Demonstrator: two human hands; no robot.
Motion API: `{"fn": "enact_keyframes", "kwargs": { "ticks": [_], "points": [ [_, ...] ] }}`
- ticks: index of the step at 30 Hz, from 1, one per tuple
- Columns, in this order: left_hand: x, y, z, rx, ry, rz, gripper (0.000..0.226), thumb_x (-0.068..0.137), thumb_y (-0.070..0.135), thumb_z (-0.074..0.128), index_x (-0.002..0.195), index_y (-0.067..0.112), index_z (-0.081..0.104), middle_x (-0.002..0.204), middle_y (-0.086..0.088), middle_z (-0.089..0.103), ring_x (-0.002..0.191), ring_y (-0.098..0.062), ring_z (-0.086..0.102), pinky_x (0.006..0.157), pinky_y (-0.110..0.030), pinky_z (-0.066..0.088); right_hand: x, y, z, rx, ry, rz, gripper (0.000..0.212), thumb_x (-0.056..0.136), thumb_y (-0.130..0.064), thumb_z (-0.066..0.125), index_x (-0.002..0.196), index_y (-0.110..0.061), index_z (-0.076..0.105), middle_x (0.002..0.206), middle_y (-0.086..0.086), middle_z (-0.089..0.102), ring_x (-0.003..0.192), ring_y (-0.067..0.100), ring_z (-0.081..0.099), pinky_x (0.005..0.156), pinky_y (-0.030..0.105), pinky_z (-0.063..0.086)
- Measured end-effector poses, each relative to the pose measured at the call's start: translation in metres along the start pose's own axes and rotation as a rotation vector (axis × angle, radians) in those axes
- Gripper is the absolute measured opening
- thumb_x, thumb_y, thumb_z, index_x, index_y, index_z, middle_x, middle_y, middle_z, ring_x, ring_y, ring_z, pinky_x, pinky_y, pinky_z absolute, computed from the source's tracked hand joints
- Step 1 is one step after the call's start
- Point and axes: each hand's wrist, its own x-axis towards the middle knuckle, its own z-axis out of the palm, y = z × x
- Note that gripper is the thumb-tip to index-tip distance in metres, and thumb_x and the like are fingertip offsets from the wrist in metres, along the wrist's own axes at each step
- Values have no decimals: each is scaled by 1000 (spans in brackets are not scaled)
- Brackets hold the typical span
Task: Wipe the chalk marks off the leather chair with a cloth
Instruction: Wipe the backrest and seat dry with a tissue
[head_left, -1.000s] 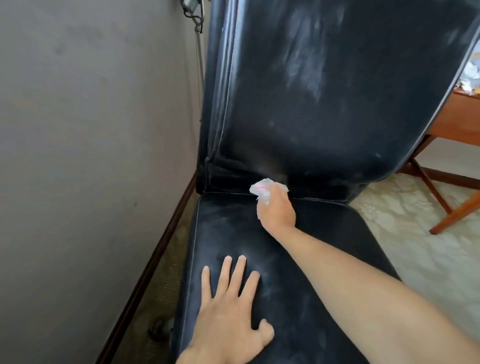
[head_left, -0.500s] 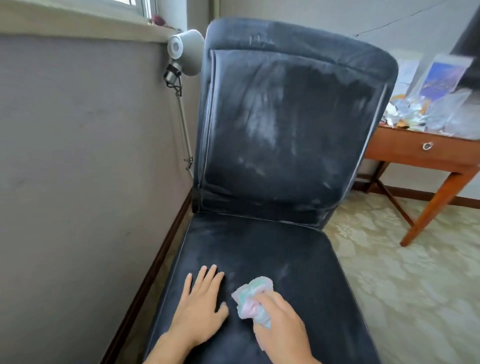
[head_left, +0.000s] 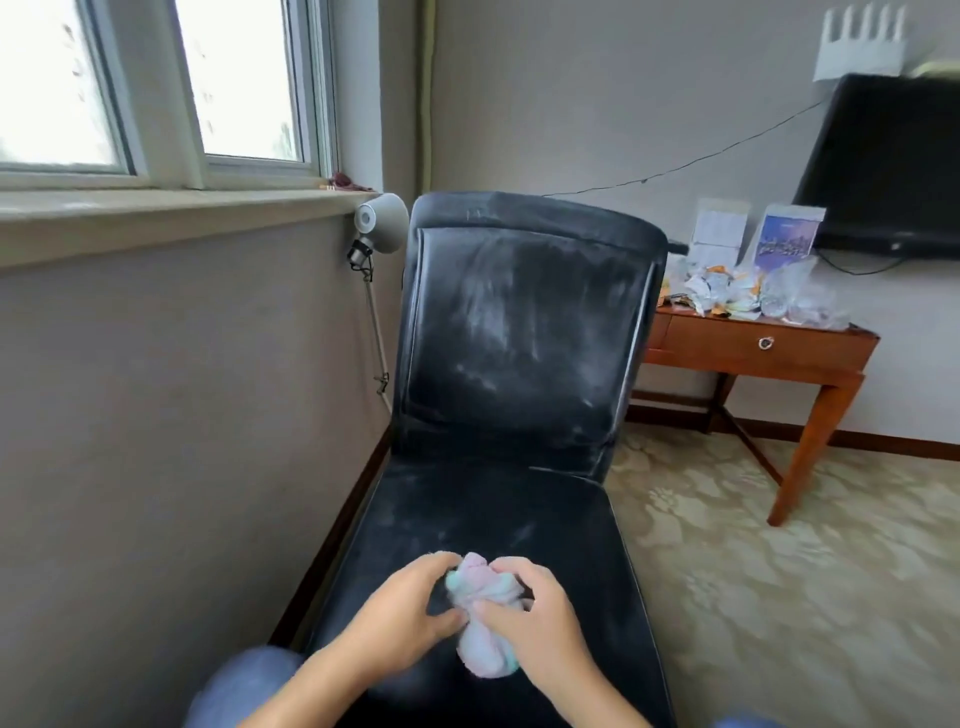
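A black leather chair (head_left: 519, 374) stands against the left wall, its backrest and seat smeared with whitish chalk marks (head_left: 488, 327). Over the front of the seat both my hands hold a bunched pastel cloth (head_left: 483, 618), white with pink and teal. My left hand (head_left: 410, 608) pinches the cloth's left side with fingers curled. My right hand (head_left: 535, 618) grips it from the right, fingers wrapped over it. The cloth's lower part hangs below my right hand.
A wall with a window sill (head_left: 171, 218) runs close along the chair's left side, with a grey lamp (head_left: 382, 221) clamped beside the backrest. A wooden desk (head_left: 763, 353) with papers and a dark monitor (head_left: 893, 166) stands at the right. Patterned carpet (head_left: 779, 597) lies right of the chair.
My view has pulled back and up from the seat. My right hand brought the cloth from the seat's back to the front, and my left hand lifted off the seat and took hold of the cloth.
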Motion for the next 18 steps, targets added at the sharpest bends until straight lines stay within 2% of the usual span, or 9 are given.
{"fn": "enact_keyframes", "kwargs": {
  "ticks": [2, 4, 6, 8, 12, 15, 18],
  "points": [
    [-6, 12, -16, -19, 52, -6, 34, 80, 53, 70, 109, 46, 55, 110, 19, 65, 103, -2, 61, 94, -36, 51, -10, -17, -4, 73, -9, -36, 27, 83, -16, 75, 99, -37, 73, 104, -6, 72, 96, 12, 69, 86, 32, 59],
    [-12, 28, -31, -109, 57, -12, 31, 83, 48, 75, 104, 36, 56, 98, 5, 69, 87, -7, 65, 86, -45, 56, -17, -35, -12, 158, 13, -69, 25, 90, -11, 71, 101, -33, 73, 102, -5, 75, 97, 13, 71, 86, 35, 60],
    [-14, 43, -41, -207, 56, -21, 33, 85, 47, 77, 104, 28, 57, 91, -9, 71, 76, -19, 66, 77, -53, 56, -22, -51, -20, 219, 69, -91, 20, 92, -15, 72, 104, -31, 69, 102, -3, 75, 96, 14, 72, 84, 36, 61],
    [-13, 55, -48, -266, 68, -7, 34, 86, 48, 76, 104, 26, 58, 88, -13, 70, 73, -26, 65, 74, -55, 56, -23, -64, -27, 266, 96, -93, 19, 91, -18, 73, 105, -29, 66, 99, 0, 76, 93, 15, 73, 82, 39, 61],
    [-1, 73, -61, -349, 136, -4, 21, 91, 39, 77, 102, 30, 62, 83, -4, 68, 71, -11, 59, 67, -47, 54, -10, -88, -37, 283, 82, -135, 16, 91, -19, 74, 103, -28, 70, 101, -4, 74, 96, 12, 72, 86, 39, 61],
    [14, 85, -73, -436, 184, -17, 16, 92, 33, 80, 101, 28, 68, 89, -3, 72, 76, -14, 68, 66, -37, 58, 10, -98, -44, 325, 31, -120, 13, 93, -16, 72, 104, -21, 70, 101, 2, 76, 96, 18, 74, 87, 46, 61],
    [40, 89, -87, -514, 217, -57, 23, 89, 38, 82, 92, 19, 69, 81, 3, 70, 74, -9, 66, 65, -28, 53, 41, -102, -49, 317, 72, -132, 8, 94, -21, 71, 100, -16, 73, 92, 7, 77, 87, 24, 75, 84, 53, 60]
  ]
}}
